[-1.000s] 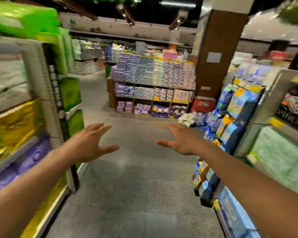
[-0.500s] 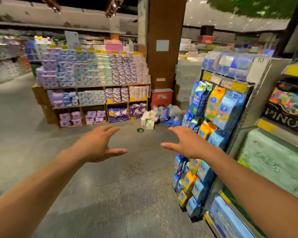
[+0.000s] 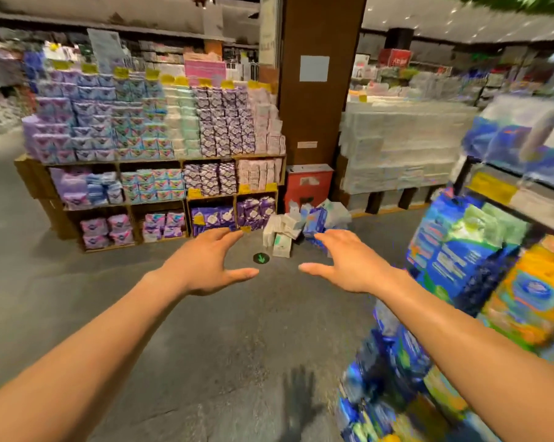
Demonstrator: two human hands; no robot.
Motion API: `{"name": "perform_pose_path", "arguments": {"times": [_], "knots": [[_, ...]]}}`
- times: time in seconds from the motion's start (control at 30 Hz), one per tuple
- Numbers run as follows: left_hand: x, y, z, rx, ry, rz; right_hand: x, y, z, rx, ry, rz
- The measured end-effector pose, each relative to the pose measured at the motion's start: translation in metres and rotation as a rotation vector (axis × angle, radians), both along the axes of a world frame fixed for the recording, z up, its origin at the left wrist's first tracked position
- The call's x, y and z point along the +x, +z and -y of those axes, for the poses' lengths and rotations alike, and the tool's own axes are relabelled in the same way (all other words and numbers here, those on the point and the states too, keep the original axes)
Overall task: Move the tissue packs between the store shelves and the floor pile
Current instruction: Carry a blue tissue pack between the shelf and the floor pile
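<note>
A loose pile of white and blue tissue packs (image 3: 296, 224) lies on the grey floor at the foot of a brown pillar. My left hand (image 3: 205, 264) and my right hand (image 3: 346, 263) are stretched out ahead at chest height, palms facing each other, fingers spread, holding nothing. Both hands are well short of the pile. To the pile's left stands a wooden shelf unit (image 3: 122, 162) stacked with purple, blue and pink packs. Blue and orange packs (image 3: 454, 253) hang on the blurred rack at my right.
The brown pillar (image 3: 317, 90) rises behind the pile, with a red box (image 3: 307, 186) at its base. White bulk packs on pallets (image 3: 396, 148) stand right of the pillar. A round green arrow sticker (image 3: 261, 258) marks the floor. The aisle floor (image 3: 78, 298) stretches to the left.
The view has swung right and moved forward: the left shelving has left the frame, and the floor pile and wooden shelf unit are closer. Both hands stay open and held out.
</note>
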State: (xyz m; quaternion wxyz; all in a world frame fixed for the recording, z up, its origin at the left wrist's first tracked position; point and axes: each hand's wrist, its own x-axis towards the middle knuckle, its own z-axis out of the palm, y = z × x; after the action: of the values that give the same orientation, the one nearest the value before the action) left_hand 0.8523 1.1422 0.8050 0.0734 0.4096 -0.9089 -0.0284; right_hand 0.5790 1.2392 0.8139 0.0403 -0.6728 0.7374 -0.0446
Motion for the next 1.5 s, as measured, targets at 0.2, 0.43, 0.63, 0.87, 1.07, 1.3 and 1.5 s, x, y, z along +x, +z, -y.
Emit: {"name": "perform_pose_path", "arguments": {"times": [0.2,0.43,0.63,0.87,1.07,1.3,1.5], "knots": [[-0.047,-0.033,0.207,0.058,-0.032,-0.009,-0.049,-0.042,0.205,0.016,-0.004,0.010],[-0.162,-0.011,0.439,0.119,-0.180,0.056,-0.146,-0.041,0.397,0.006,-0.206,0.129],[-0.301,-0.032,0.598,0.131,-0.314,0.074,-0.266,-0.054,0.527,-0.048,-0.353,0.149],[-0.458,-0.067,0.755,0.223,-0.332,0.032,-0.436,-0.067,0.685,0.023,-0.314,0.142],[-0.561,-0.064,0.886,0.283,-0.280,0.008,-0.552,-0.048,0.828,0.049,-0.307,0.111],[-0.690,-0.088,1.045,0.275,-0.321,0.041,-0.664,-0.093,0.981,0.099,-0.322,0.215],[-0.823,-0.131,1.193,0.315,-0.378,0.082,-0.781,-0.165,1.101,0.100,-0.409,0.337]]}}
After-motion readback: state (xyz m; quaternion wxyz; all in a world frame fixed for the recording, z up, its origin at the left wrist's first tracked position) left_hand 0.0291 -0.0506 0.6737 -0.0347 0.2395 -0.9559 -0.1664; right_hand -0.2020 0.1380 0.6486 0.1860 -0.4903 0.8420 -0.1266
